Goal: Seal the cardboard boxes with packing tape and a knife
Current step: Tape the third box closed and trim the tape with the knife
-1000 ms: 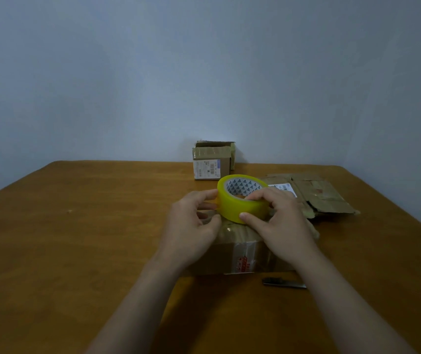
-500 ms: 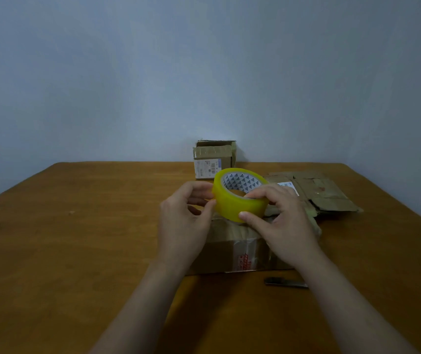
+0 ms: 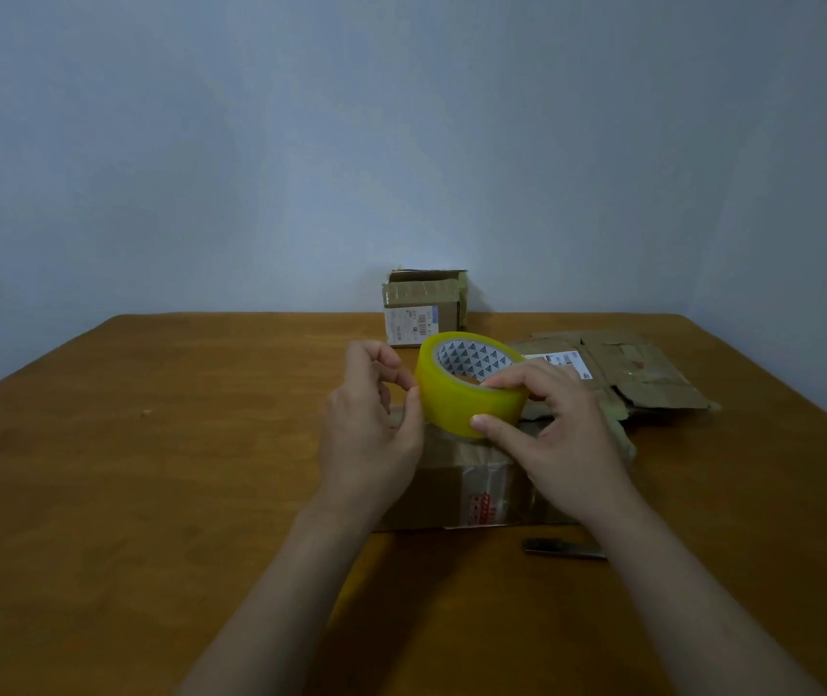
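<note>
A yellow roll of packing tape [image 3: 456, 396] is held tilted above a low cardboard box [image 3: 461, 489] in the middle of the wooden table [image 3: 150, 469]. My right hand [image 3: 557, 439] grips the roll, thumb on its outer face and fingers over the rim. My left hand [image 3: 371, 429] pinches at the roll's left edge with thumb and forefinger. A dark knife [image 3: 564, 549] lies on the table just in front of the box, under my right forearm.
A small upright cardboard box [image 3: 424, 308] stands at the table's far edge by the wall. A flattened cardboard box [image 3: 627, 369] with a white label lies at the back right. The wall closes off the far side.
Both hands have lifted the tape roll a little and tipped it left; my left thumb and forefinger have closed on its left edge.
</note>
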